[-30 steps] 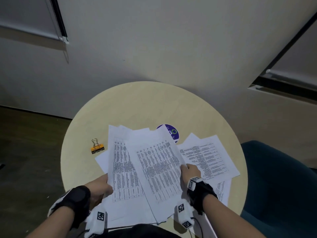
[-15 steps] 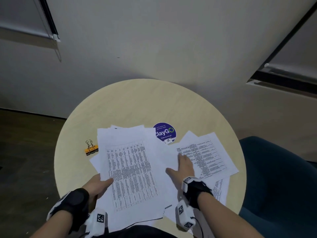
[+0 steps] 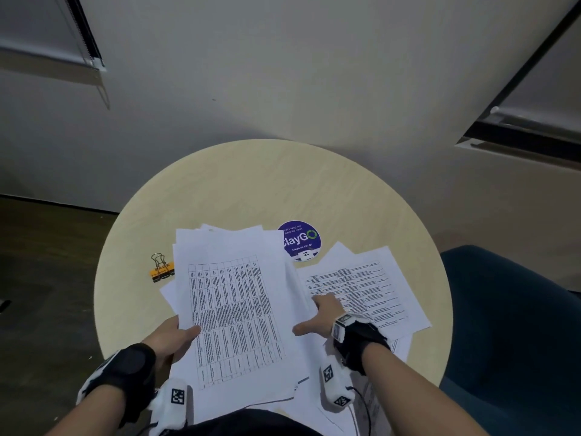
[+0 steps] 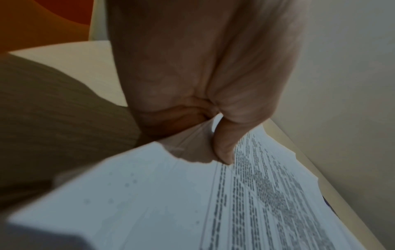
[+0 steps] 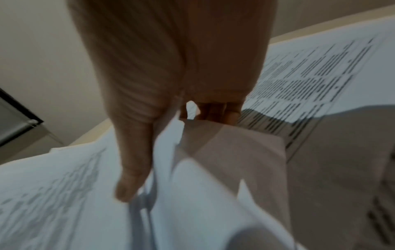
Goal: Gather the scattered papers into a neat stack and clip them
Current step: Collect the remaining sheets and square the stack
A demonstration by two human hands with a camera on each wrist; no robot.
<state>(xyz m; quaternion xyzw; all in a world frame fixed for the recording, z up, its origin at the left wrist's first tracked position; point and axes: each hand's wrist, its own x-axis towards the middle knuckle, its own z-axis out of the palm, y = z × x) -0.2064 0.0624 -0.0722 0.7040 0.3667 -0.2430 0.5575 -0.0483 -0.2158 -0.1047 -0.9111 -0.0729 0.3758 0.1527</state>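
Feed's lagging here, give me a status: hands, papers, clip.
Left hand grips gathered stack. Right hand flat on loose sheets, still unstacked. Binder clip untouched on table, nothing blocking.

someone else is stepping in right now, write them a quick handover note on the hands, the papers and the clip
Left hand: grips the left edge of the gathered pile, thumb on the top printed sheet.
Right hand: fingers reach onto the loose sheets to the right of the pile, thumb spread; whether it grips one is unclear.
Binder clip: orange, lying untouched on the round table, left of the pile.
Done: most sheets are pulled into one rough pile, edges still uneven.
Left: bring the right-hand sheets over, including those near the table's near edge, square the stack, then fetch the clip and fasten it.
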